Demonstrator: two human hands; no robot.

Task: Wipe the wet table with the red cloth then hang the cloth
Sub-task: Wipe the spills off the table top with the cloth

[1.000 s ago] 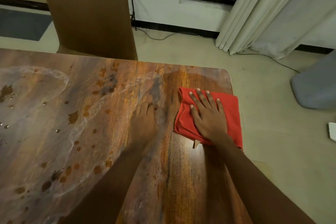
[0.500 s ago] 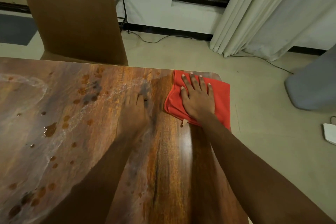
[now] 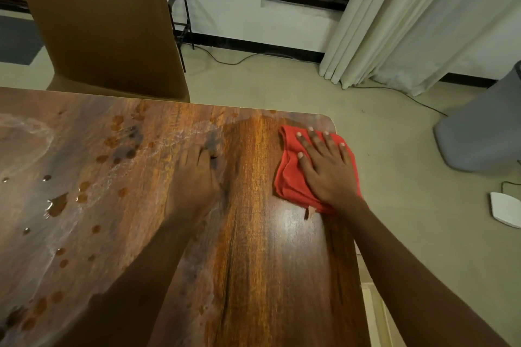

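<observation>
Now your right hand (image 3: 327,172), fingers spread flat, has pushed the red cloth (image 3: 287,177) to the far right corner of the table (image 3: 267,262) — that strip looks dry, but puddles (image 3: 57,204) remain beside your flat left hand (image 3: 191,186).

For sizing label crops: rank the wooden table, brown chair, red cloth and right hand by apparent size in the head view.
wooden table
brown chair
red cloth and right hand: alike, hand covers part of cloth; unranked.

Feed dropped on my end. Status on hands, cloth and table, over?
Right hand flat on red cloth, far right corner of table. Left hand flat on the wood. Water drops further left not yet wiped.
</observation>
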